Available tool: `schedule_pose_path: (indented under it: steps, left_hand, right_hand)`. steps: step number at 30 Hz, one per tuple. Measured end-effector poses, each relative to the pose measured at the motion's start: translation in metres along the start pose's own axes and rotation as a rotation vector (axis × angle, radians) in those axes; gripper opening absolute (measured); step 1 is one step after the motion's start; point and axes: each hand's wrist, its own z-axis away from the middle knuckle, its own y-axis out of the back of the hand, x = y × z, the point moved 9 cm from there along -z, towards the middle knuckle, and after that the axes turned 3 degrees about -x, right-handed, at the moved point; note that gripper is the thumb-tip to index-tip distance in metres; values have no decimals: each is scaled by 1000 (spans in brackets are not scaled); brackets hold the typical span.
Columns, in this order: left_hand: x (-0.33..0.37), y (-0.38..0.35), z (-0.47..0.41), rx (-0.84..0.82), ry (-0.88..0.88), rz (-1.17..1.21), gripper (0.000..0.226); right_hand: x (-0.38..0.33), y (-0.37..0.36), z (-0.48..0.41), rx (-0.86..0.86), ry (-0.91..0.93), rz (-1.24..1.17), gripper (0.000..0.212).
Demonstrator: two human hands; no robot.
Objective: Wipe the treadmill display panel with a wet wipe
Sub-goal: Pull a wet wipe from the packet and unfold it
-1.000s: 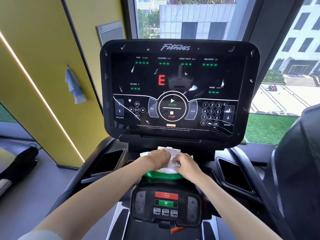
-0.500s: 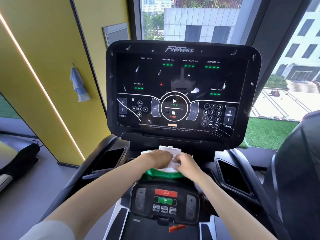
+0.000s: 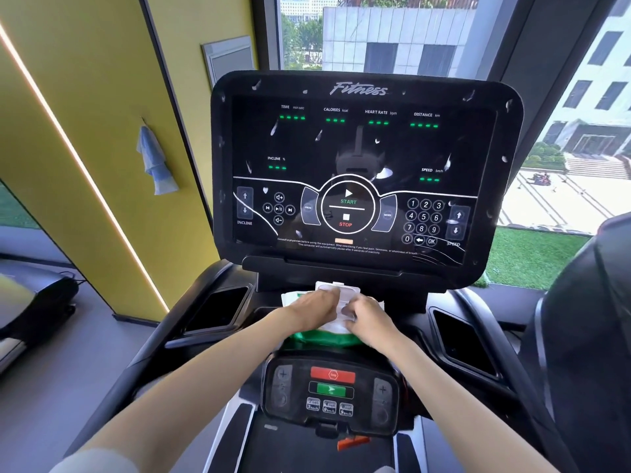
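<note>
The black treadmill display panel (image 3: 362, 155) stands upright ahead of me, marked "Fitness", with white smudges scattered over its glass. Below it, on the console ledge, lies a white and green wet wipe pack (image 3: 324, 336) with its clear flip lid (image 3: 341, 290) raised. My left hand (image 3: 312, 307) rests on the pack's left top and holds it down. My right hand (image 3: 367, 314) pinches at the pack's opening just beside the left one. The opening itself is hidden under my fingers.
A lower control pad (image 3: 331, 390) with red and green buttons sits right under the pack. Black cup wells (image 3: 218, 307) (image 3: 464, 339) flank the console. A yellow wall (image 3: 85, 131) with a hanging blue cloth (image 3: 155, 165) is on the left; windows lie behind.
The red "E" on the display went out. The view shifted slightly; both hands stay on the pack with only small finger movement.
</note>
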Motion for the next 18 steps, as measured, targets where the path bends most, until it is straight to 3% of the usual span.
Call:
schedule_pose_path:
  steps: [4,12,18]
  left_hand:
    - [-4,-5,-2,-46,-47,42,11]
    - [6,0,-3,-76,122,-133,24]
    - [21,9,8,14,-75,-310,31]
  right_hand:
    - [2,-1,-1,3,3,-2,25]
    - [1,0,2,1,-28,-35,22]
    - [-5,3,5,-4,-11,-26,16]
